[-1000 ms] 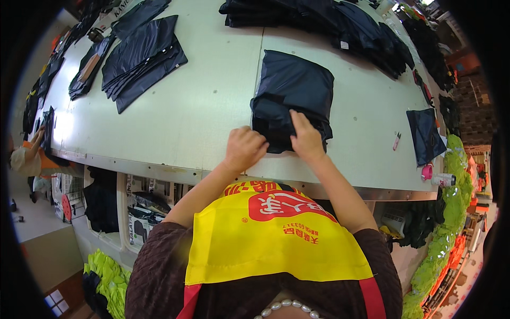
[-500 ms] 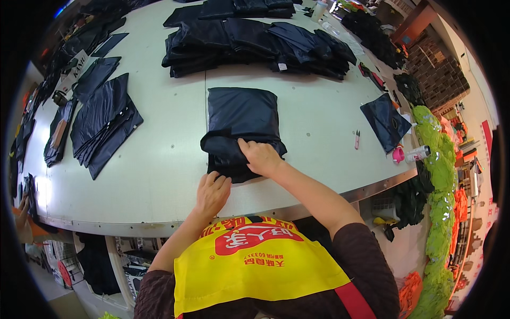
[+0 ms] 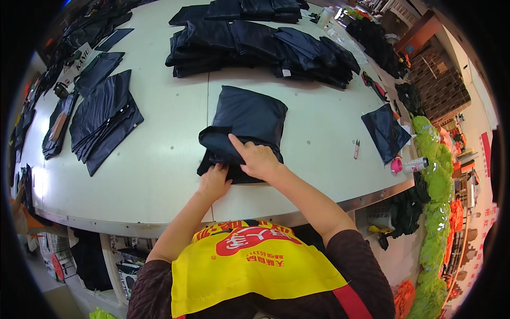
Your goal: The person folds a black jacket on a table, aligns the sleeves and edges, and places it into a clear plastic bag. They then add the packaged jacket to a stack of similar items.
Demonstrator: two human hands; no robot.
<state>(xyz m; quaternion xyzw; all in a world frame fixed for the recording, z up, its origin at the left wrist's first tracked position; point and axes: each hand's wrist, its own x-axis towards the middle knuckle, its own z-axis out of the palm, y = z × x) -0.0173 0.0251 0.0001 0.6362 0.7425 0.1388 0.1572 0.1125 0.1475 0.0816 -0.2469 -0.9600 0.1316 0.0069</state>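
Observation:
On the pale table in front of me lies a folded black piece of thin, shiny material [image 3: 252, 114], roughly square and slightly turned. Its near part is folded back as a dark flap [image 3: 217, 142]. My right hand [image 3: 258, 158] rests on that flap, index finger stretched along it and the other fingers bent against the material. My left hand [image 3: 215, 181] is at the near left corner, its fingertips tucked into the material below the flap and partly hidden there. Both hands touch the same piece.
A wide heap of similar black folded pieces [image 3: 212, 45] lies beyond. To the left is a fanned stack of them [image 3: 103, 114]. At the right are a small pink tool [image 3: 356, 149], a dark folded piece [image 3: 386, 132] and a can [image 3: 416, 165]. The table's metal edge [image 3: 297, 217] runs close to me.
The black piece has turned slightly clockwise, its far end shifting right. My left hand has moved forward and reached into its near edge. My right index finger has straightened over the flap.

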